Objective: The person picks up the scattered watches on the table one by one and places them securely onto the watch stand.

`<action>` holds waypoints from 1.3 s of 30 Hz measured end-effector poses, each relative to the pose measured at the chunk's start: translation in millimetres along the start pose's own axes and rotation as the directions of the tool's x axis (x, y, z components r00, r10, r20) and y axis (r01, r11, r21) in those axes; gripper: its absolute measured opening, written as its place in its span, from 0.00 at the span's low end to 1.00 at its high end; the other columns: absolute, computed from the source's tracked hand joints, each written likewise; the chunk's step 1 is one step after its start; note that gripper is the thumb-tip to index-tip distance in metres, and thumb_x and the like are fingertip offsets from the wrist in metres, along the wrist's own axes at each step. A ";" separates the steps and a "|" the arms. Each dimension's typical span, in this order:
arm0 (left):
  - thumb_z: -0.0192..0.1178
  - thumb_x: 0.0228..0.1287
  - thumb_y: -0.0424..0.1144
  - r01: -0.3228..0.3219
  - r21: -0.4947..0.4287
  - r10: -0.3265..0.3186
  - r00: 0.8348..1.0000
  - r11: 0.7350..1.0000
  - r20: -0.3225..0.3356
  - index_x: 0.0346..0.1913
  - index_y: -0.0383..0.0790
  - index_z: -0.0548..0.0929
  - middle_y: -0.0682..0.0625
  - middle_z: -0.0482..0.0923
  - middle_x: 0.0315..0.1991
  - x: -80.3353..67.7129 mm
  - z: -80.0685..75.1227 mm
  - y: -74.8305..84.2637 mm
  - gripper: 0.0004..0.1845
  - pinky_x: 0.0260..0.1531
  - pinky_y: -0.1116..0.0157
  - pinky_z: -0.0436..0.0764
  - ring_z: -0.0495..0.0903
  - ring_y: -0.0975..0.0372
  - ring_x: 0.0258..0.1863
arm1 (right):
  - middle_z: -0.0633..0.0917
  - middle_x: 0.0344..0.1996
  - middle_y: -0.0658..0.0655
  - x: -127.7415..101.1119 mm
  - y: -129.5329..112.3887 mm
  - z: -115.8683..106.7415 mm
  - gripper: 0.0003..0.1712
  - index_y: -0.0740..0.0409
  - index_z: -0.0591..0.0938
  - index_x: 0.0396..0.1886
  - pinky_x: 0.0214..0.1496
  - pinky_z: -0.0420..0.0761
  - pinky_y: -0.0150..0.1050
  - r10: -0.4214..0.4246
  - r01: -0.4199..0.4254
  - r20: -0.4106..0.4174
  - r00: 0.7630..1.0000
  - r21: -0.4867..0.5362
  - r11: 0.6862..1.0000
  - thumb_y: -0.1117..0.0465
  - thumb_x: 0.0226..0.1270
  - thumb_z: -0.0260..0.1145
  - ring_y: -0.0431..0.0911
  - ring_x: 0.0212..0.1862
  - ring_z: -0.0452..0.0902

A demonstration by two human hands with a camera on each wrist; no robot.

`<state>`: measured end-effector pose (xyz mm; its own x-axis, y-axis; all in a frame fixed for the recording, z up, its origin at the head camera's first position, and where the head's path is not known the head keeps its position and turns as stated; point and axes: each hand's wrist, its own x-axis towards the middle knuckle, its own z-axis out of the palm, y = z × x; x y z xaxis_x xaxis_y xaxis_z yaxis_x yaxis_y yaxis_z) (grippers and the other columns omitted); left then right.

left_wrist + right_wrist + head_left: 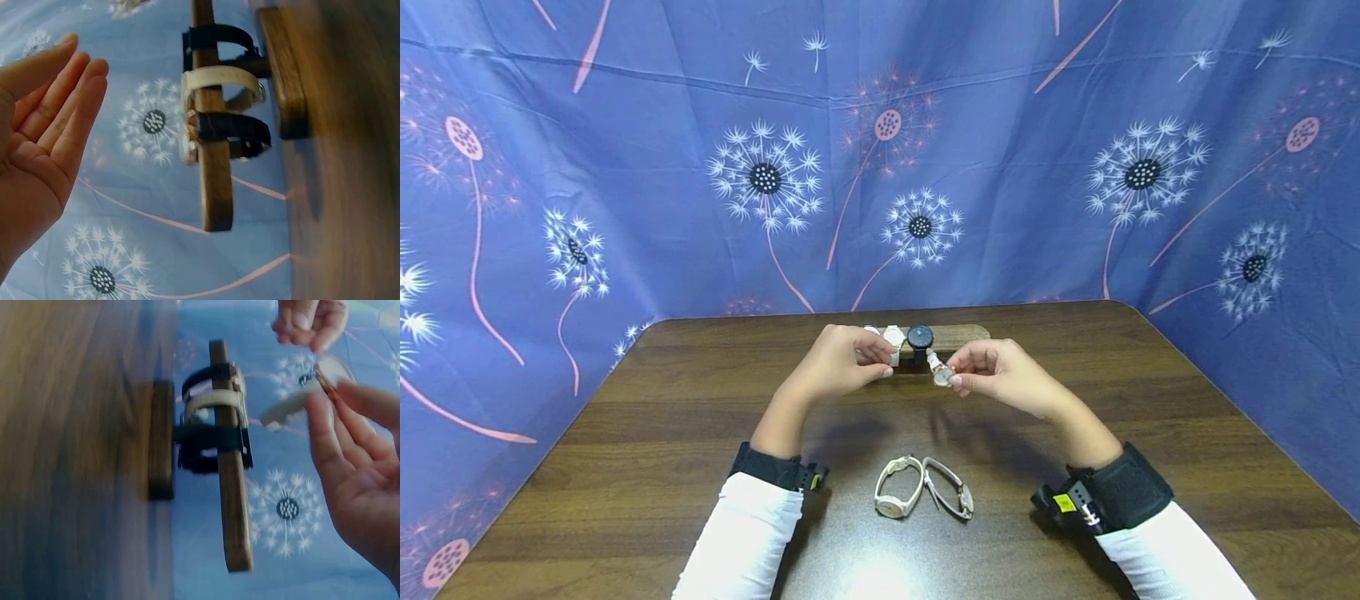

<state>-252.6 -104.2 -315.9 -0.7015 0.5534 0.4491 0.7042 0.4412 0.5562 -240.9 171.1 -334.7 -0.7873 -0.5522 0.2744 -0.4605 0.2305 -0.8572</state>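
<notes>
My right hand (1003, 375) pinches a wristwatch (943, 377) by its rose-gold case, in front of the wooden watch stand (961, 336). Its pale strap hangs undone in the right wrist view. Left of it, my left hand (844, 360) is held in the air near the stand. The left wrist view shows that hand's fingers (75, 119) nearly straight, with nothing in them. On the stand's bar sit a black watch (920, 337), a white watch (894, 336) and a dark-strapped watch (228, 127), which my left hand mostly hides in the head view.
Nearer me on the brown wooden table (700, 500) lie a cream watch (891, 507) and a watch with a pale strap (950, 473), side by side with straps looped. Behind the table hangs a blue dandelion-print cloth (1000, 250). The stand is near the back edge.
</notes>
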 end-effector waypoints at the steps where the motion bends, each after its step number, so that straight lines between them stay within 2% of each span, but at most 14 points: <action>1: 0.71 0.54 0.27 -0.008 -0.023 0.008 1.000 1.000 -0.013 0.40 0.30 0.86 0.45 0.86 0.33 0.2 0.6 2.0 0.10 0.36 0.73 0.82 0.85 0.62 0.32 | 0.85 0.32 0.64 0.6 -1.5 1.7 0.09 0.74 0.80 0.41 0.38 0.85 0.43 0.015 -0.013 -0.043 0.999 0.037 0.999 0.73 0.63 0.65 0.53 0.33 0.84; 4: 0.72 0.52 0.27 -0.049 -0.069 0.045 0.997 0.996 -0.068 0.41 0.28 0.86 0.42 0.86 0.35 0.9 1.9 8.5 0.12 0.37 0.70 0.83 0.85 0.60 0.33 | 0.86 0.32 0.62 2.1 -4.9 6.4 0.11 0.76 0.79 0.43 0.40 0.85 0.44 0.060 -0.038 -0.156 0.986 0.140 0.989 0.72 0.63 0.66 0.51 0.33 0.85; 7: 0.73 0.50 0.26 -0.099 -0.076 0.090 0.988 0.992 -0.123 0.41 0.28 0.86 0.41 0.86 0.37 1.0 2.7 15.9 0.14 0.37 0.67 0.84 0.86 0.58 0.34 | 0.86 0.31 0.58 2.8 -8.9 10.4 0.11 0.76 0.79 0.43 0.39 0.85 0.42 0.080 -0.031 -0.216 0.973 0.223 0.974 0.73 0.63 0.65 0.47 0.31 0.84; 11: 0.77 0.46 0.29 -0.157 -0.045 0.147 0.974 0.987 -0.174 0.45 0.29 0.85 0.42 0.85 0.42 1.1 5.8 25.3 0.20 0.41 0.64 0.84 0.85 0.56 0.39 | 0.87 0.31 0.55 1.7 -14.0 14.8 0.06 0.69 0.81 0.39 0.38 0.85 0.39 0.093 -0.008 -0.227 0.970 0.352 0.936 0.76 0.63 0.63 0.45 0.30 0.84; 14: 0.80 0.43 0.37 -0.173 0.060 0.182 0.965 0.983 -0.191 0.50 0.34 0.84 0.46 0.84 0.47 1.5 9.9 31.2 0.27 0.47 0.66 0.81 0.83 0.57 0.46 | 0.87 0.31 0.55 0.6 -17.3 17.3 0.09 0.62 0.82 0.37 0.38 0.85 0.37 0.110 0.001 -0.227 0.967 0.439 0.898 0.77 0.63 0.61 0.44 0.31 0.84; 17: 0.80 0.42 0.42 -0.185 0.149 0.211 0.960 0.971 -0.183 0.54 0.37 0.83 0.48 0.83 0.50 2.7 14.8 35.2 0.32 0.53 0.66 0.76 0.80 0.59 0.52 | 0.86 0.31 0.56 0.1 -20.4 19.3 0.11 0.60 0.83 0.35 0.38 0.85 0.35 0.132 0.007 -0.230 0.964 0.518 0.855 0.78 0.64 0.60 0.44 0.31 0.83; 20: 0.80 0.43 0.40 -0.200 0.159 0.226 0.960 0.967 -0.168 0.56 0.35 0.81 0.46 0.82 0.52 4.0 19.6 37.2 0.34 0.58 0.66 0.73 0.78 0.58 0.55 | 0.85 0.30 0.55 -0.2 -23.2 21.1 0.11 0.60 0.83 0.34 0.37 0.84 0.33 0.163 0.001 -0.227 0.960 0.585 0.811 0.78 0.65 0.59 0.43 0.31 0.83; 23: 0.80 0.43 0.39 -0.205 0.158 0.230 0.959 0.966 -0.165 0.59 0.34 0.78 0.44 0.82 0.52 5.0 23.9 38.0 0.37 0.58 0.64 0.74 0.78 0.56 0.54 | 0.85 0.30 0.54 -0.8 -24.8 22.9 0.12 0.59 0.83 0.34 0.34 0.83 0.30 0.187 -0.017 -0.210 0.960 0.620 0.785 0.78 0.65 0.58 0.42 0.31 0.82; 28: 0.81 0.42 0.43 -0.184 0.196 0.217 0.963 0.963 -0.161 0.63 0.34 0.75 0.45 0.82 0.51 5.1 29.2 37.7 0.43 0.57 0.61 0.74 0.78 0.55 0.53 | 0.84 0.29 0.52 -1.8 -26.6 27.0 0.12 0.58 0.83 0.34 0.31 0.80 0.29 0.192 -0.038 -0.177 0.965 0.630 0.776 0.77 0.65 0.58 0.40 0.30 0.81; 33: 0.80 0.43 0.44 -0.188 0.209 0.221 0.964 0.960 -0.149 0.61 0.36 0.76 0.46 0.81 0.52 5.6 31.9 36.8 0.40 0.57 0.64 0.74 0.78 0.57 0.53 | 0.84 0.29 0.53 -3.2 -29.0 29.4 0.10 0.59 0.84 0.35 0.31 0.80 0.28 0.195 -0.049 -0.156 0.968 0.649 0.759 0.75 0.65 0.61 0.40 0.29 0.81; 39: 0.81 0.42 0.42 -0.220 0.203 0.254 0.954 0.954 -0.159 0.57 0.35 0.79 0.46 0.82 0.49 5.7 32.6 34.5 0.36 0.54 0.65 0.75 0.79 0.57 0.50 | 0.84 0.29 0.53 -3.7 -31.1 32.1 0.10 0.59 0.84 0.35 0.30 0.79 0.27 0.196 -0.056 -0.136 0.971 0.669 0.741 0.75 0.66 0.60 0.40 0.29 0.80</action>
<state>-228.7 -62.7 -317.0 -0.5078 0.5279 0.6808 0.8486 0.4428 0.2896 -210.5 140.2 -323.0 -0.9104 -0.3824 0.1578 -0.0228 -0.3344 -0.9421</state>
